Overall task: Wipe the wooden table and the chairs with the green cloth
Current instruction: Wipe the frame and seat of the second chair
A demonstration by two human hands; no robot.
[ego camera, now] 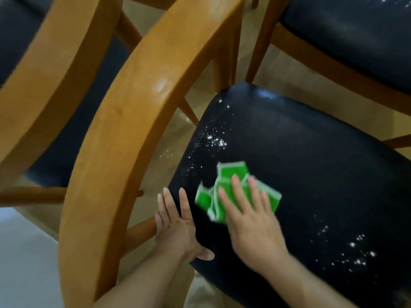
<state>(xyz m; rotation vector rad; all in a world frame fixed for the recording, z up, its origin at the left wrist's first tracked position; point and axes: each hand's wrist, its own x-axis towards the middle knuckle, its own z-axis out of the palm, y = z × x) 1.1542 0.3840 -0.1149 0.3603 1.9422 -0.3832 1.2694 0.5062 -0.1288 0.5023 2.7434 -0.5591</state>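
Observation:
A wooden chair with a curved backrest (124,121) and a black padded seat (311,165) fills the view. White powder specks lie on the seat near its left edge (213,138) and at the lower right (355,256). My right hand (251,221) lies flat, fingers spread, pressing the crumpled green cloth (224,192) onto the seat. My left hand (175,225) is open and cupped against the seat's left edge, thumb on the seat rim, holding nothing. The table is not in sight.
A second black-seated chair (355,36), dusted with white specks, stands at the upper right. A third chair's backrest (44,90) and dark seat are at the left. Some powder lies on the beige floor (166,155) between backrest and seat.

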